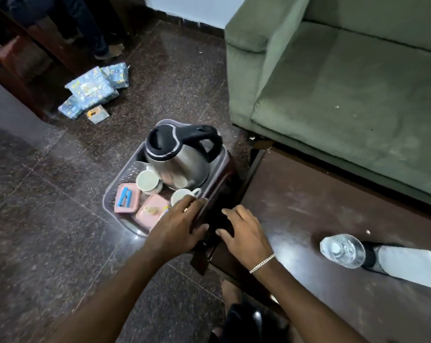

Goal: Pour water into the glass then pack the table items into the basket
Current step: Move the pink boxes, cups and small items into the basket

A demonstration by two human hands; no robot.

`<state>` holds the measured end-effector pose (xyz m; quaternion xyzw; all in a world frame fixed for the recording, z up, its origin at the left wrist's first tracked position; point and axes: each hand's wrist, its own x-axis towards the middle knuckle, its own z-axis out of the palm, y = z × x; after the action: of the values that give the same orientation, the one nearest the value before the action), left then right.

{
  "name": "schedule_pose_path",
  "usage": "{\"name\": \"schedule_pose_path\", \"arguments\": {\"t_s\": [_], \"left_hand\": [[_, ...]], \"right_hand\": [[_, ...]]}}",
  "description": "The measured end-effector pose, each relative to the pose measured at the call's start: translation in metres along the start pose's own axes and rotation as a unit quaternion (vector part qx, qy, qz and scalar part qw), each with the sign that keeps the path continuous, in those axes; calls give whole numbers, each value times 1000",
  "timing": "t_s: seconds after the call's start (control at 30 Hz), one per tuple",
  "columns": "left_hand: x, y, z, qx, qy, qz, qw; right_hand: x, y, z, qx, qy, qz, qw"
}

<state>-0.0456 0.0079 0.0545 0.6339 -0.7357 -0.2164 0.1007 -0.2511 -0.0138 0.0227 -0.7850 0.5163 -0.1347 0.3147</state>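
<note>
The clear plastic basket (110, 194) sits at the far left end of the dark brown wooden table (308, 206), and part of it seems to hang out past the table's edge over the floor. Inside it stands a shiny steel kettle with a black lid and handle (177, 157). In front of the kettle are two white cups (147, 181), one beside the other, and two flat pink boxes (127, 198). The left pink box has a small blue thing on top. Both hands are at the near right corner of the basket. The left hand (177, 229) lies flat with its fingers spread, touching the basket's rim beside the nearer cup. The right hand (244, 233) is just beside it, palm down, with a silver chain on the wrist; its fingers curl over a dark edge there, but I cannot tell if they squeeze it or only rest on it. Neither hand lifts a thing. Well to the right on the table stands a clear plastic water bottle (343, 251), and a white cloth (407, 266) lies just past it. Behind the table is a green sofa (333, 82). On the dark stone floor (36, 194) far to the left lie some blue patterned packets (93, 90).
</note>
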Motion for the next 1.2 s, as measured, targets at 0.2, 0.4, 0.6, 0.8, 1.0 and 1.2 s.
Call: {"name": "schedule_pose_path", "arguments": {"t_s": [0.2, 0.4, 0.6, 0.8, 1.0, 1.2], "left_hand": [[17, 87, 71, -29, -82, 83, 993], [30, 181, 172, -57, -166, 146, 974], [28, 265, 253, -72, -219, 191, 954], [16, 320, 306, -62, -266, 216, 937], [5, 352, 333, -52, -300, 235, 923], [-9, 372, 358, -51, -318, 253, 912]], "right_hand": [[-81, 84, -47, 7, 31, 88, 996], [-172, 168, -81, -3, 60, 170, 984], [-261, 239, -100, -12, 79, 251, 965], [-332, 291, -100, -15, 90, 323, 942], [-373, 316, -89, 6, 61, 356, 933], [-382, 329, -77, 28, 14, 358, 933]]}}
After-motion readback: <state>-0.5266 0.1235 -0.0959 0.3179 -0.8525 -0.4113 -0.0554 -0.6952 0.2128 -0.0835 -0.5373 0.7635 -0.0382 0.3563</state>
